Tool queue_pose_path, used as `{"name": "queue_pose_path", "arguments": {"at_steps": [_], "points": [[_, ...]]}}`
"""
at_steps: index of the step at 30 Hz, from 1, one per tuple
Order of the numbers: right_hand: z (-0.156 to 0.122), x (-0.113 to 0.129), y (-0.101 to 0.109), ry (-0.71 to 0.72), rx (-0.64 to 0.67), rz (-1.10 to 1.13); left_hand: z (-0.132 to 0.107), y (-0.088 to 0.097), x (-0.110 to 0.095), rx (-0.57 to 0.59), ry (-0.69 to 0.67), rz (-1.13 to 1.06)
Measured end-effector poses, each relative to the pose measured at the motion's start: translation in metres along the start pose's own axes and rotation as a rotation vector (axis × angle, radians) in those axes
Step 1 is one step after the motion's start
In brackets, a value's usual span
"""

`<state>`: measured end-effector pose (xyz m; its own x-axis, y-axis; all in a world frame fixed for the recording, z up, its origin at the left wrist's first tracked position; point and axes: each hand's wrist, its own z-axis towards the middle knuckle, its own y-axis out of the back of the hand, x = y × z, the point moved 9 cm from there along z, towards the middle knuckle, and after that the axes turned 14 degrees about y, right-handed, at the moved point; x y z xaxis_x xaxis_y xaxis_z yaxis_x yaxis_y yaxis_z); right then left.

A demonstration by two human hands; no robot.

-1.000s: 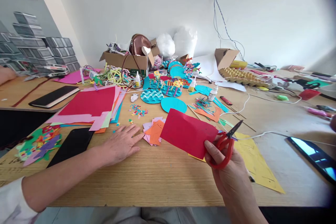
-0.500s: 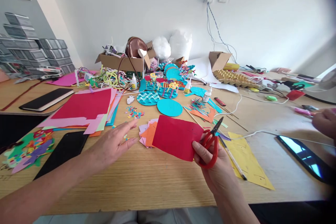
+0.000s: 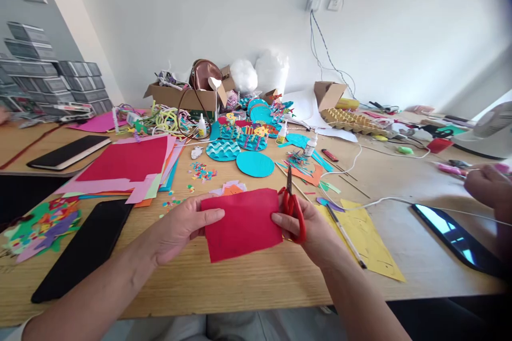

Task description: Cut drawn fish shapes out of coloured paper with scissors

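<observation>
A red sheet of paper is held above the wooden table between both my hands. My left hand pinches its left edge, thumb on top. My right hand grips the right edge and also carries red-handled scissors, blades closed and pointing up and away. Behind the sheet lies a small pile of pink and orange paper scraps.
A black phone lies at the near left, beside colourful cut-outs. A stack of coloured sheets sits further back, with teal craft discs, glue bottles and cardboard boxes behind. Yellow paper, a pencil and a lit tablet lie right; another person's hand works at the far right.
My left hand lifted off the table and took hold of the red sheet's left edge. My right hand brought the sheet and scissors leftwards and nearer, and the blades swung upright.
</observation>
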<state>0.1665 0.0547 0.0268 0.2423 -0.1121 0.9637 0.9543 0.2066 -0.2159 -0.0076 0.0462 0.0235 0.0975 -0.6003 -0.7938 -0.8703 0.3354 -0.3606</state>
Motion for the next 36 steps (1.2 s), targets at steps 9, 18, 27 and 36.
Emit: {"name": "queue_pose_path", "arguments": {"at_steps": [9,18,27,36], "points": [[0.015,0.012,0.002,0.095,-0.094,-0.244,0.001,0.022,-0.008,-0.310,-0.223,0.069],[0.014,0.006,-0.009,0.146,-0.186,-0.102,0.000,0.004,-0.003,-0.291,-0.278,0.096],[0.025,0.026,-0.018,0.170,-0.032,-0.188,0.005,0.007,-0.011,-0.286,-0.184,0.267],[-0.051,-0.027,-0.028,0.003,-0.044,-0.290,-0.003,0.022,-0.019,-0.436,-0.459,-0.025]]}}
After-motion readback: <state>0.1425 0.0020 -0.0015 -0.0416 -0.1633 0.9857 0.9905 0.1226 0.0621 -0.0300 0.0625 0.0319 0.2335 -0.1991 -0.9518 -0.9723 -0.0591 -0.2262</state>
